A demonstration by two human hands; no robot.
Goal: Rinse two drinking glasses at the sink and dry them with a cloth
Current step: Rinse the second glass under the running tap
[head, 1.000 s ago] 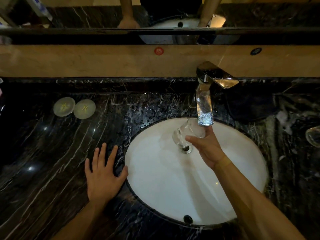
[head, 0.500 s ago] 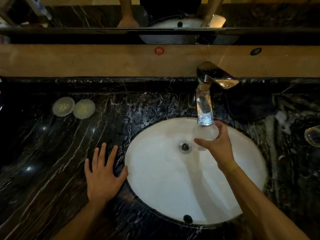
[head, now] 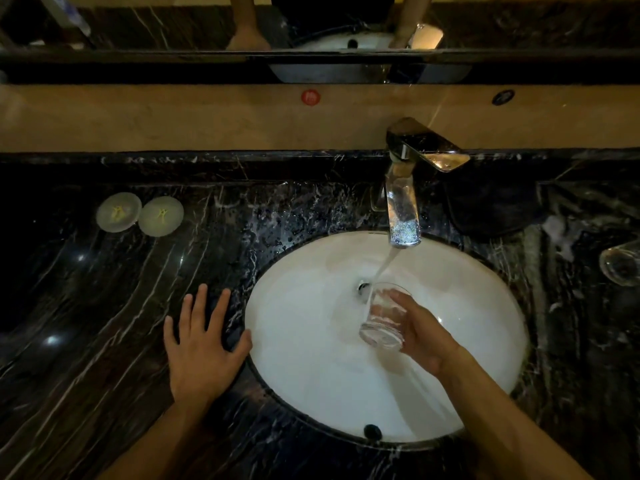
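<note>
Right hand (head: 420, 332) wrapped round a glass (head: 382, 317), tilted with its mouth toward the stream from the tap (head: 403, 199), low over the basin (head: 304, 358), probably so water runs in and spills straight to the drain. Left hand (head: 201, 344) flat, fingers spread on the counter (head: 86, 358) beside the basin rim, holding nothing, likely for support. Second glass (head: 620, 266) on its side at the counter's far right, well apart. Dark cloth (head: 491, 206) behind the tap, within reach for drying.

No legible text or labels
</note>
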